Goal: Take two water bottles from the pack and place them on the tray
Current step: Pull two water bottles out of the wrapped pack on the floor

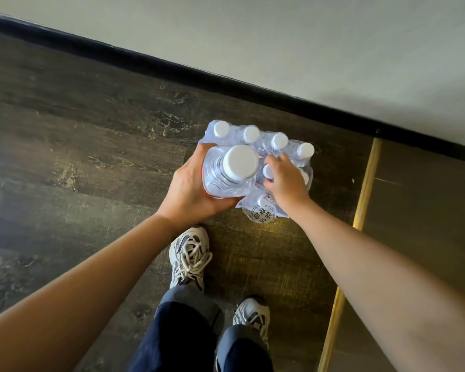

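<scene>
A shrink-wrapped pack of clear water bottles (263,140) with white caps stands on the dark wooden floor near the wall. My left hand (191,193) holds one clear bottle (227,171) upright, lifted above the pack's near left corner, its white cap facing me. My right hand (286,179) reaches into the pack, its fingers closed around the neck of a second bottle (267,171) that still sits among the others. No tray is in view.
The pale wall (279,44) with a black skirting board (199,73) runs diagonally behind the pack. A brass threshold strip (360,210) crosses the floor at the right. My two sneakers (189,255) stand just in front of the pack.
</scene>
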